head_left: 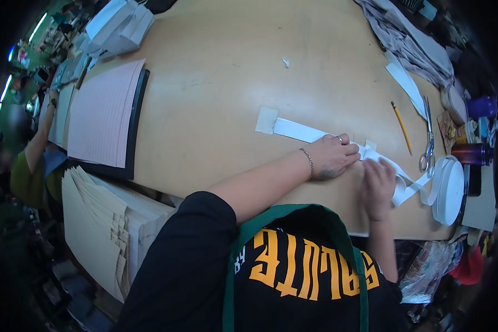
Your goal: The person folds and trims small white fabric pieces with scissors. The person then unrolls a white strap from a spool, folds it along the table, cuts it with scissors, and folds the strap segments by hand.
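A flat white band [300, 131] runs across the table, its left end at a pale square patch [266, 120]. My left hand [333, 157], a bracelet at its wrist, has its fingers closed on the band and presses it near the tabletop. Close by on the right, my right hand [378, 185] is curled with its fingertips at the same band; it is slightly blurred. A small pale piece [370, 145] lies just beyond the fingers. From my hands the band loops loosely to a white roll [448, 191] at the right edge.
Scissors [428, 146], a pencil [402, 128] and a white strip [405, 87] lie to the right. Grey cloth [412, 41] is at the far right. Lined pink sheets [105, 116] rest on a dark board at left, above stacked cardboard [94, 227]. A co-worker's arm [40, 133] shows far left.
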A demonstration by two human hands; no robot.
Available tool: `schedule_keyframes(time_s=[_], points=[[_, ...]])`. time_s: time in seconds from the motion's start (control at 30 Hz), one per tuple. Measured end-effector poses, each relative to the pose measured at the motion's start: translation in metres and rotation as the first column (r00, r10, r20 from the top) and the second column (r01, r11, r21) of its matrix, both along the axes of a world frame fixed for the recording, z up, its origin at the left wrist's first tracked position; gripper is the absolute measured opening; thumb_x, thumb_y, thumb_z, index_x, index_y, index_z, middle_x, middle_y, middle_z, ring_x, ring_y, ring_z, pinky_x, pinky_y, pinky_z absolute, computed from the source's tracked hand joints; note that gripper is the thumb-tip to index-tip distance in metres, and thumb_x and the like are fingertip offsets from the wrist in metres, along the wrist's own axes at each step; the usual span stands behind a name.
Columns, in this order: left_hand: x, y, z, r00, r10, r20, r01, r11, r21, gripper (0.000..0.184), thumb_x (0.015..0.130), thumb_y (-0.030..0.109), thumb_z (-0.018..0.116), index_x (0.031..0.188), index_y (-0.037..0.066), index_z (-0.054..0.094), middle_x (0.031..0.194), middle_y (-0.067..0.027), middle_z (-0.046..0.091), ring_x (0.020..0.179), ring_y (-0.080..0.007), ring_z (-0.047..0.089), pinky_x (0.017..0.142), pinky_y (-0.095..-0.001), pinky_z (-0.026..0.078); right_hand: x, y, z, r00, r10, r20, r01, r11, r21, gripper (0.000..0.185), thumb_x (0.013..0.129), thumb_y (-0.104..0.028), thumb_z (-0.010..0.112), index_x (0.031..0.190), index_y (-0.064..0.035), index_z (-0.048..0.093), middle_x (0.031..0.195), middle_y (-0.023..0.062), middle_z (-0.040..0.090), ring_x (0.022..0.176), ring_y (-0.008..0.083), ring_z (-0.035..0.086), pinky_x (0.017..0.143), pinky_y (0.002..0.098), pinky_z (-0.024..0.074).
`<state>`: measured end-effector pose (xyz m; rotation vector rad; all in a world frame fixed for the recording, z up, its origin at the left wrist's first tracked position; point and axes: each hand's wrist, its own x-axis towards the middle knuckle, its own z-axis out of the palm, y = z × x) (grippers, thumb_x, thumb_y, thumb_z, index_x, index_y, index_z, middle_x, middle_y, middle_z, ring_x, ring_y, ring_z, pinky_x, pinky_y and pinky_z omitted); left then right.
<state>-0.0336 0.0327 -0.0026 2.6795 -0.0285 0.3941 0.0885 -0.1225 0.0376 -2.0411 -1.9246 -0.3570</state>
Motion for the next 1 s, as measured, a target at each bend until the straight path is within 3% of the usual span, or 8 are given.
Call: schedule_keyframes(time_s=[0.03,0.13,0.3,0.6,0.8,0.9,1.0], points=[[-0.001,0.001,-0.001,1.0,0.0,0.005,0.0,1.0,-0.011,0.034,0.076,0.017,0.056,0.109,0.008,0.056,0.109,-0.0038,0.053,0.096,-0.0229,0.051,0.076,-0.0343,0.048,-0.015,-0.001,-0.007,0.993,-0.075,-0.092,0.068,0.995,-0.078,0.031,0.075,0.001,0.058,0.105,-0.0037,0.061,0.108,0.0076,0.059,0.106,0.0314,0.048,0.09,0.039,0.04],[-0.001,0.001,-0.003,1.0,0.008,0.011,-0.008,0.999,-0.043,0.031,0.076,0.018,0.057,0.106,0.008,0.056,0.108,-0.0042,0.053,0.097,-0.0233,0.051,0.077,-0.0349,0.048,-0.029,0.002,-0.021,0.994,-0.11,-0.026,0.11,0.994,0.017,0.038,0.071,0.002,0.056,0.108,-0.0024,0.06,0.114,0.0073,0.057,0.105,0.0314,0.048,0.089,0.038,0.04],[-0.001,0.001,-0.002,0.993,0.033,0.111,-0.022,0.995,-0.101,0.02,0.079,0.017,0.054,0.096,0.007,0.056,0.1,-0.0065,0.056,0.096,-0.0244,0.053,0.075,-0.0353,0.049,-0.029,-0.001,-0.029,0.988,-0.141,-0.056,0.14,0.99,-0.025,0.041,0.072,-0.001,0.052,0.113,-0.0029,0.058,0.115,0.0076,0.057,0.106,0.0319,0.048,0.093,0.0391,0.038],[0.0,0.003,0.007,0.998,0.0,0.058,0.005,0.996,-0.091,0.024,0.071,0.007,0.059,0.095,0.005,0.054,0.113,-0.0086,0.056,0.095,-0.0281,0.053,0.078,-0.0359,0.047,-0.033,-0.005,-0.033,0.969,-0.244,-0.038,0.238,0.964,-0.116,0.043,0.076,-0.012,0.049,0.119,-0.0067,0.055,0.123,0.004,0.051,0.114,0.0274,0.044,0.089,0.0402,0.037],[0.002,0.004,0.004,1.0,-0.001,0.005,0.002,0.999,-0.05,0.023,0.074,0.01,0.057,0.097,0.006,0.056,0.114,-0.0049,0.055,0.098,-0.0239,0.052,0.077,-0.0355,0.048,-0.034,-0.005,-0.035,0.958,-0.282,-0.056,0.277,0.957,-0.088,0.043,0.076,-0.013,0.05,0.118,-0.0071,0.055,0.126,0.0017,0.05,0.115,0.0261,0.042,0.088,0.0387,0.0356],[0.002,0.001,0.01,0.999,0.009,0.031,-0.006,0.995,-0.096,0.02,0.071,0.004,0.059,0.091,0.005,0.055,0.112,-0.0085,0.056,0.093,-0.0273,0.053,0.076,-0.0364,0.047,-0.035,-0.004,-0.031,0.948,-0.305,-0.088,0.296,0.949,-0.105,0.043,0.074,-0.009,0.054,0.117,-0.0082,0.057,0.125,0.0022,0.051,0.114,0.0278,0.043,0.091,0.0395,0.0352],[-0.002,0.005,-0.003,0.981,-0.02,0.193,0.047,0.99,-0.136,0.023,0.071,0.005,0.06,0.093,0.005,0.057,0.112,-0.0101,0.055,0.093,-0.0278,0.053,0.075,-0.0361,0.047,-0.032,-0.006,-0.033,0.948,-0.302,-0.105,0.28,0.942,-0.184,0.044,0.079,-0.013,0.047,0.123,-0.009,0.051,0.13,0.0047,0.048,0.119,0.0302,0.039,0.095,0.0443,0.0326]])
